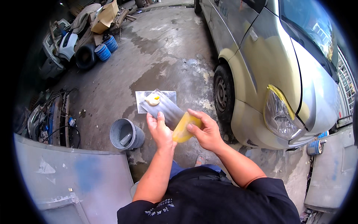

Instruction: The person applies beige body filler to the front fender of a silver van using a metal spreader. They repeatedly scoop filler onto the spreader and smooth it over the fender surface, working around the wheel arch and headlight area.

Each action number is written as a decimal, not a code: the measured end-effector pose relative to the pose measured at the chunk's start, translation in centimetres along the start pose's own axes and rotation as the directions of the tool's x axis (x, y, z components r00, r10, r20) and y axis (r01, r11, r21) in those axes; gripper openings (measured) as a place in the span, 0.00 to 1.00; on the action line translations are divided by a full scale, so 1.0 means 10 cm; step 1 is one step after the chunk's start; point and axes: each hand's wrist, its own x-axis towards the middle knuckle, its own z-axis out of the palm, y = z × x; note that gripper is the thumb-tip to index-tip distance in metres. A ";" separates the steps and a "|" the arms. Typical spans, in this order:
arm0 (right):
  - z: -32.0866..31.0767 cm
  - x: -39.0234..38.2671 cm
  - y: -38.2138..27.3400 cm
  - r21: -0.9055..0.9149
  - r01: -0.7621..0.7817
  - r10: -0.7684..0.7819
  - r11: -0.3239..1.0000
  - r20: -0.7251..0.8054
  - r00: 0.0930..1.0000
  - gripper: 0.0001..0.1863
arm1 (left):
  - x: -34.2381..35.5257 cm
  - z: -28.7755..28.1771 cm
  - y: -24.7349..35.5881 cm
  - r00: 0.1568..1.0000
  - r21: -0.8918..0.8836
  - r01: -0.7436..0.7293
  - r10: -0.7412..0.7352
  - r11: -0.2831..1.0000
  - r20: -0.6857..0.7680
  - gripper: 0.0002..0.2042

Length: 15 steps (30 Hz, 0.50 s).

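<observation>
Right fingers [195, 130] on yellow spreader [181, 131] — grey bucket [139, 139], pale object [126, 139] inside

Two hands [162, 132] [209, 132], one yellow spreader [182, 130]

From the centre of your view, a grey bucket [138, 136] is standing on the concrete floor [167, 48] at eight o'clock, with a grey panel [84, 171] spreading beyond it. At nine, you are seeing scrap parts [59, 117] lying heaped; at ten, a black tyre [85, 57] is resting beside two blue tins [103, 52]. A cardboard box [104, 18] is sitting at eleven, and a blue can [315, 147] is showing near four.
</observation>
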 end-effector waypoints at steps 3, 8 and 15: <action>0.26 0.29 0.31 0.085 -0.023 0.039 0.996 -0.181 0.983 0.20 | 0.43 -0.05 -0.07 0.999 0.001 -0.003 0.003 1.000 0.034 0.15; 0.66 0.91 0.35 0.139 -0.117 0.155 0.983 -0.304 0.940 0.14 | 1.25 -0.19 -0.02 0.987 -0.027 0.022 -0.018 0.999 0.157 0.15; 1.19 1.44 0.37 0.276 -0.155 0.263 0.948 -0.412 0.873 0.15 | 1.93 -0.40 -0.12 0.969 0.071 0.091 -0.105 0.993 0.223 0.15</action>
